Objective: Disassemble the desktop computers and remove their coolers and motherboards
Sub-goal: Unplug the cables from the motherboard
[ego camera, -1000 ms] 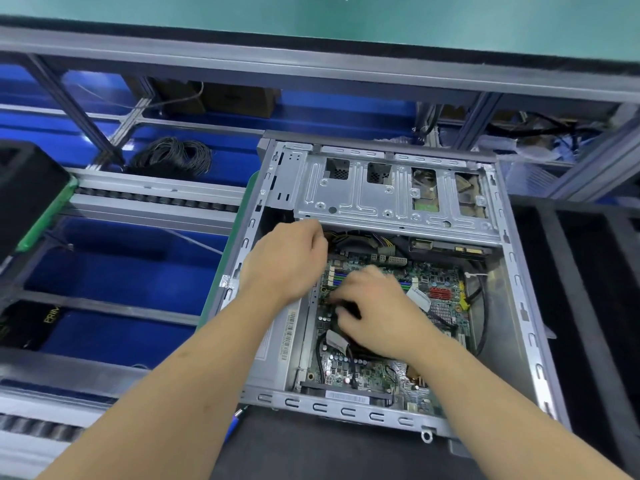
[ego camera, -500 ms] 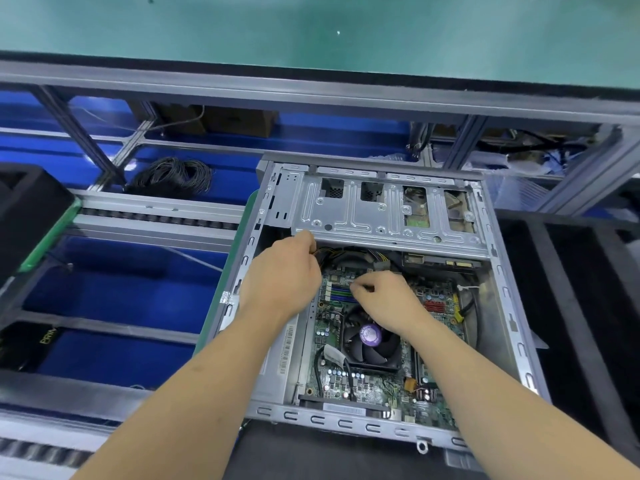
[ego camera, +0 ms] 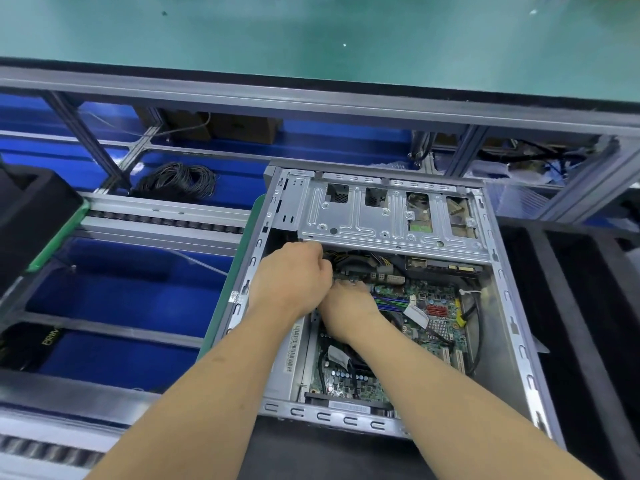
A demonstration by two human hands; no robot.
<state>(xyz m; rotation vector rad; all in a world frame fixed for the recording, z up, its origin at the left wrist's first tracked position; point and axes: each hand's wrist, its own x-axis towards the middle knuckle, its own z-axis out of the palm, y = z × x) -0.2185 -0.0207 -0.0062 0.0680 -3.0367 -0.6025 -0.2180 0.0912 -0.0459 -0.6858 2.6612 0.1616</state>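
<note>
A silver-grey computer case (ego camera: pixel 512 344) holds a green motherboard (ego camera: pixel 433 306) with yellow and black cables (ego camera: pixel 349 258), a red component (ego camera: pixel 437 310), over blue shelving (ego camera: pixel 114 299) beside a teal floor (ego camera: pixel 311 29).

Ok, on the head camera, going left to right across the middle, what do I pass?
black foam tray → coil of black cable → left hand inside the open computer case → right hand → green motherboard → black foam block.
</note>
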